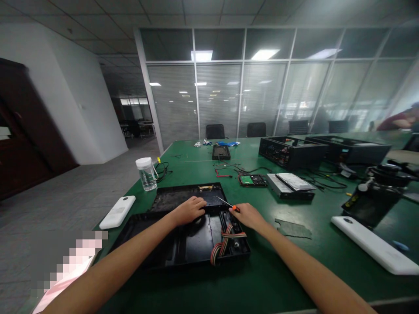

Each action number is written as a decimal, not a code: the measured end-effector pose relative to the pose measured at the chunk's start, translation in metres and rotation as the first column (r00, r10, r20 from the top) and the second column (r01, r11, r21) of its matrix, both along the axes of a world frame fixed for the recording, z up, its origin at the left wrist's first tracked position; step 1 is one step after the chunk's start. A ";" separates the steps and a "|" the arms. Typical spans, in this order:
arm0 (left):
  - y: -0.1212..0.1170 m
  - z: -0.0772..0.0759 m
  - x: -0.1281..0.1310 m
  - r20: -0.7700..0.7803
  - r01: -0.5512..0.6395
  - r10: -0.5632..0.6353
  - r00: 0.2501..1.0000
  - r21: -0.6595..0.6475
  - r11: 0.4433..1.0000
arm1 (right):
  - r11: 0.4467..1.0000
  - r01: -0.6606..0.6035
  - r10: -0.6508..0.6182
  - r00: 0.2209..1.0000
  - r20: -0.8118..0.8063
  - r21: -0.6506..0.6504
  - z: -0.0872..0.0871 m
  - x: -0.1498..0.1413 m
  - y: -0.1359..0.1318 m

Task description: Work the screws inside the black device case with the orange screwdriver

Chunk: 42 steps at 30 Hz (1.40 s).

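Black casing (188,242) lying open on the green counter (271,270), a screwdriver (235,209) angled over its far panel (176,197).
The left hand (190,210), fingers bent, rests where casing and panel meet, probably steadying them; whether it grips anything, I cannot tell. The right hand (247,215) is closed around the screwdriver's handle, likely to aim the shaft inward across the panel. Both forearms slant in from the near corners, wrists low, with the striped cable (234,235) between them.
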<state>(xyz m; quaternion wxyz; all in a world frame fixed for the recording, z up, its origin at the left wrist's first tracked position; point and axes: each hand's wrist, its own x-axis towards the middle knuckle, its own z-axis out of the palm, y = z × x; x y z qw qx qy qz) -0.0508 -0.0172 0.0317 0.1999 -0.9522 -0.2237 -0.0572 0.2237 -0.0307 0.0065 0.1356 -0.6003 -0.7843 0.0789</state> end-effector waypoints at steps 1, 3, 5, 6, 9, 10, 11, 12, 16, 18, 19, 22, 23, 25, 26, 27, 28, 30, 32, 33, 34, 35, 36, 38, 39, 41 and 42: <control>-0.002 0.001 0.001 0.006 0.006 -0.006 1.000 0.014 1.000 | 1.000 0.003 -0.003 1.000 -0.003 0.007 0.000 -0.001 -0.001; -0.004 0.004 0.005 0.023 -0.008 0.008 1.000 0.015 1.000 | 1.000 0.000 0.000 1.000 -0.007 0.025 0.001 -0.002 -0.003; -0.004 0.008 0.012 0.026 -0.034 0.034 0.999 -0.008 0.999 | 0.999 -0.016 0.017 1.000 -0.009 0.050 0.002 -0.005 -0.005; -0.002 0.010 0.018 0.022 -0.046 0.046 0.999 -0.019 0.999 | 0.998 -0.027 0.028 1.000 -0.010 0.063 0.002 -0.006 -0.006; 0.003 0.011 0.038 0.000 -0.063 0.063 0.998 -0.027 0.998 | 0.994 -0.036 0.039 0.999 -0.030 0.101 0.003 -0.005 -0.006; 0.005 0.010 0.046 -0.003 -0.062 0.062 0.998 -0.026 0.998 | 0.993 -0.025 0.031 0.998 -0.046 0.114 0.003 -0.004 -0.004; 0.006 0.008 0.052 -0.001 -0.062 0.062 0.998 -0.026 0.998 | 0.992 -0.005 0.014 0.998 -0.067 0.126 0.004 -0.001 -0.003; 0.007 0.006 0.058 0.002 -0.061 0.061 0.998 -0.029 0.998 | 0.991 0.019 -0.006 0.996 -0.091 0.134 0.005 0.002 -0.001; 0.007 -0.010 0.066 0.071 -0.074 0.080 0.994 -0.091 0.993 | 0.991 0.031 0.000 0.973 -0.230 0.130 0.006 0.014 0.006; 0.007 -0.018 0.063 0.139 -0.078 0.099 0.985 -0.150 0.986 | 0.990 -0.066 0.101 0.949 -0.299 0.125 0.003 0.014 0.007; 0.007 -0.021 0.060 0.175 -0.078 0.110 0.978 -0.182 0.980 | 0.986 -0.117 0.150 0.937 -0.314 0.121 0.001 0.014 0.007; 0.006 -0.028 0.055 0.272 -0.048 0.122 0.955 -0.263 0.964 | 0.983 -0.163 0.180 0.944 -0.277 0.086 -0.004 0.009 0.006; 0.006 -0.029 0.054 0.307 -0.030 0.121 0.944 -0.285 0.958 | 0.986 -0.145 0.160 0.951 -0.263 0.077 -0.004 0.008 0.006; 0.008 -0.031 0.054 0.388 0.001 0.133 0.912 -0.328 0.945 | 0.992 -0.102 0.120 0.957 -0.266 0.080 -0.005 0.009 0.008; 0.009 -0.032 0.054 0.424 0.014 0.145 0.894 -0.349 0.937 | 0.992 -0.082 0.105 0.955 -0.277 0.094 -0.004 0.010 0.009; 0.010 -0.033 0.054 0.452 0.023 0.156 0.878 -0.366 0.930 | 0.992 -0.067 0.096 0.953 -0.286 0.107 -0.003 0.012 0.010; 0.011 -0.034 0.055 0.473 0.031 0.165 0.866 -0.378 0.925 | 0.991 -0.054 0.086 0.953 -0.291 0.119 -0.002 0.015 0.011; 0.014 -0.036 0.057 0.498 0.044 0.171 0.850 -0.391 0.919 | 0.990 -0.029 0.067 0.957 -0.283 0.136 -0.001 0.019 0.013; 0.015 -0.038 0.058 0.514 0.051 0.175 0.840 -0.394 0.918 | 0.989 -0.017 0.056 0.962 -0.267 0.148 0.001 0.021 0.014; 0.015 -0.038 0.059 0.520 0.052 0.176 0.836 -0.394 0.918 | 0.988 -0.013 0.054 0.964 -0.261 0.156 0.002 0.021 0.014; 0.016 -0.039 0.059 0.522 0.053 0.175 0.835 -0.393 0.918 | 0.986 -0.011 0.053 0.965 -0.257 0.164 0.003 0.022 0.013; 0.016 -0.039 0.060 0.520 0.056 0.169 0.837 -0.390 0.919 | 0.985 -0.009 0.053 0.965 -0.256 0.172 0.003 0.022 0.013; 0.015 -0.040 0.060 0.514 0.061 0.159 0.843 -0.387 0.920 | 0.984 -0.003 0.051 0.964 -0.262 0.181 0.003 0.022 0.013; 0.015 -0.040 0.059 0.496 0.077 0.132 0.858 -0.377 0.923 | 0.982 0.042 0.017 0.952 -0.306 0.184 0.003 0.024 0.015; 0.015 -0.041 0.058 0.488 0.086 0.115 0.865 -0.371 0.925 | 0.983 0.083 -0.022 0.939 -0.342 0.166 0.002 0.026 0.016; 0.015 -0.041 0.057 0.476 0.105 0.085 0.875 -0.360 0.927 | 0.981 0.179 -0.130 0.897 -0.423 0.077 0.001 0.033 0.021; 0.014 -0.041 0.056 0.473 0.112 0.076 0.878 -0.356 0.928 | 0.977 0.213 -0.179 0.868 -0.463 0.023 0.001 0.037 0.024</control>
